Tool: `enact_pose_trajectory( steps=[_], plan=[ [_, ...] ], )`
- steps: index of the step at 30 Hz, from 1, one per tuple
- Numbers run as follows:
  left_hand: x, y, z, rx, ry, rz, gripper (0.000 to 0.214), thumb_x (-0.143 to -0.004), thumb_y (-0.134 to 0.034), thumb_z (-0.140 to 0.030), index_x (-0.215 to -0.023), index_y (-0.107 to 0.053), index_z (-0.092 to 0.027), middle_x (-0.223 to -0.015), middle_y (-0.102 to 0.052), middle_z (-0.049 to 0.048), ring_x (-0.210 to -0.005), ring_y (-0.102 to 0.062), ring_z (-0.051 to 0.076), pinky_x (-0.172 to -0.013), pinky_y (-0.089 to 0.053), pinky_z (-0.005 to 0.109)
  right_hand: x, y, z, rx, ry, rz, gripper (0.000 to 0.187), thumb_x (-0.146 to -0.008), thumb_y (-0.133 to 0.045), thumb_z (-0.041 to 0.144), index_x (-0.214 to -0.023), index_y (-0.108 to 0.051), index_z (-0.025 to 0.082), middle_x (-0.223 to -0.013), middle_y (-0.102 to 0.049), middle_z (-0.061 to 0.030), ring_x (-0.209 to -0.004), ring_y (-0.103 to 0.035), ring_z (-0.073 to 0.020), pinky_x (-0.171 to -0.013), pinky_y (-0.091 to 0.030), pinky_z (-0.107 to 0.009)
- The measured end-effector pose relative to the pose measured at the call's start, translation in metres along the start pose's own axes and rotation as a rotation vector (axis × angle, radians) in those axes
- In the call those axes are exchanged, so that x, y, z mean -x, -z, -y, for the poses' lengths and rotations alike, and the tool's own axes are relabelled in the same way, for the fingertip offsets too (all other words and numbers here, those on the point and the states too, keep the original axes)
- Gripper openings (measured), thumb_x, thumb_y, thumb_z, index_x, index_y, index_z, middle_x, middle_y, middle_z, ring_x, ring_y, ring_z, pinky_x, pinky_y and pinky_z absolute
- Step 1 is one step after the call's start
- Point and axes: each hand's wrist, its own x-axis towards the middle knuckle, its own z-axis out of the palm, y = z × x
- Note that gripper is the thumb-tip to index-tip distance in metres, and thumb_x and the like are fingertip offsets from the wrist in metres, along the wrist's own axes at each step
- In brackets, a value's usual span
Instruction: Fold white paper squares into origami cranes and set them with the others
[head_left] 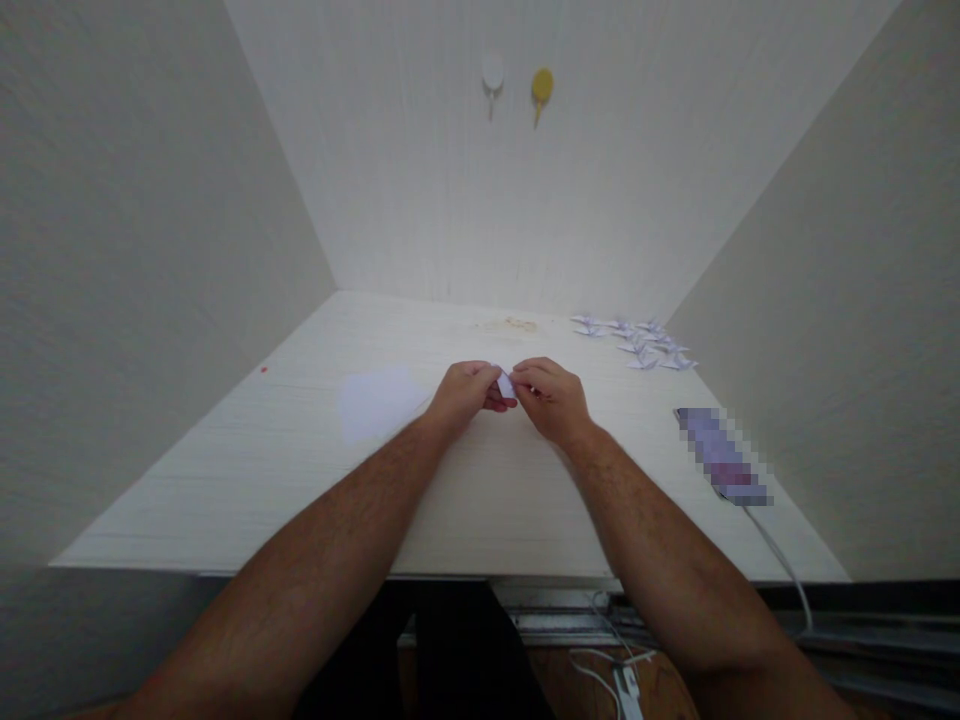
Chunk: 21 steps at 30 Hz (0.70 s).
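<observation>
A small folded piece of white paper (pixel 505 385) is held up over the middle of the white table. My left hand (pixel 469 388) is closed on its left side, thumb on top and fingers beneath. The fingertips of my right hand (pixel 551 395) pinch its right edge. The fingers cover part of the paper, so its full folded shape is hidden. Left of my left hand, white paper sheets (pixel 375 402) lie flat on the table (pixel 480 500).
Several folded paper cranes (pixel 641 345) stand at the table's back right. A phone-like device (pixel 720 460), blurred out, lies at the right with a white cable (pixel 780 550) running off the front edge. Walls enclose three sides; two hooks, white (pixel 493 75) and yellow (pixel 541 87), hang on the back wall.
</observation>
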Motion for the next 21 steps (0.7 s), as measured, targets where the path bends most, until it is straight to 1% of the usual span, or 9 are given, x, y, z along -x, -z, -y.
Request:
enact_pose_trajectory(
  steps=[4, 8, 12, 15, 18, 20, 21],
  plan=[
    [-0.0017, 0.0019, 0.0026, -0.021, -0.005, 0.002, 0.017, -0.075, -0.056, -0.026, -0.063, -0.059, -0.014, -0.063, -0.067, 0.0073, -0.057, -0.066, 0.015, -0.054, -0.053, 0.024, -0.0011, 0.0023, 0.0017, 0.047, 0.016, 0.080, 0.017, -0.085, -0.053, 0.014, -0.086, -0.069, 0.020, -0.096, -0.070, -0.0074, -0.088, -0.065, -0.0160, -0.078, -0.051, -0.027],
    [-0.0027, 0.0030, 0.0042, -0.044, -0.029, -0.013, 0.018, -0.075, -0.056, -0.027, -0.062, -0.058, -0.015, -0.060, -0.066, 0.0065, -0.054, -0.065, 0.014, -0.052, -0.052, 0.023, -0.0028, 0.0045, 0.0051, 0.091, -0.006, 0.162, 0.019, -0.088, -0.050, 0.017, -0.087, -0.069, 0.020, -0.097, -0.070, -0.0076, -0.090, -0.064, -0.0167, -0.080, -0.050, -0.028],
    [-0.0020, 0.0029, 0.0032, -0.004, -0.022, -0.009, 0.020, -0.075, -0.059, -0.030, -0.063, -0.058, -0.014, -0.060, -0.065, 0.0066, -0.054, -0.065, 0.015, -0.053, -0.052, 0.024, -0.0042, 0.0057, 0.0057, 0.117, -0.022, 0.207, 0.020, -0.089, -0.050, 0.019, -0.088, -0.070, 0.021, -0.098, -0.070, -0.0077, -0.091, -0.063, -0.0173, -0.082, -0.049, -0.030],
    [-0.0019, 0.0033, 0.0028, -0.020, -0.031, -0.010, 0.023, -0.075, -0.062, -0.033, -0.064, -0.058, -0.014, -0.059, -0.065, 0.0063, -0.055, -0.065, 0.015, -0.052, -0.052, 0.024, -0.0040, 0.0053, 0.0056, 0.093, -0.036, 0.213, 0.021, -0.089, -0.049, 0.019, -0.088, -0.070, 0.021, -0.100, -0.070, -0.0080, -0.092, -0.063, -0.0173, -0.084, -0.049, -0.031],
    [-0.0031, 0.0043, 0.0032, -0.092, -0.040, -0.044, 0.021, -0.074, -0.063, -0.028, -0.060, -0.055, -0.015, -0.055, -0.062, 0.0039, -0.051, -0.063, 0.014, -0.052, -0.052, 0.024, -0.0023, 0.0029, 0.0068, 0.014, -0.060, 0.212, 0.020, -0.087, -0.051, 0.019, -0.090, -0.071, 0.022, -0.103, -0.069, -0.0083, -0.095, -0.063, -0.0176, -0.085, -0.050, -0.032],
    [-0.0037, 0.0046, 0.0030, -0.094, -0.046, -0.072, 0.020, -0.073, -0.062, -0.025, -0.059, -0.053, -0.015, -0.053, -0.060, 0.0022, -0.049, -0.063, 0.013, -0.050, -0.051, 0.023, -0.0011, 0.0006, 0.0085, -0.090, -0.122, 0.172, 0.018, -0.085, -0.054, 0.020, -0.091, -0.071, 0.021, -0.105, -0.069, -0.0081, -0.094, -0.064, -0.0173, -0.079, -0.053, -0.030],
    [-0.0036, 0.0044, 0.0027, -0.084, -0.052, -0.077, 0.020, -0.074, -0.062, -0.024, -0.059, -0.052, -0.016, -0.053, -0.059, 0.0016, -0.049, -0.063, 0.013, -0.049, -0.051, 0.023, -0.0009, -0.0005, 0.0094, -0.153, -0.185, 0.134, 0.017, -0.084, -0.055, 0.022, -0.090, -0.071, 0.021, -0.105, -0.069, -0.0078, -0.092, -0.064, -0.0169, -0.074, -0.054, -0.029]
  ],
)
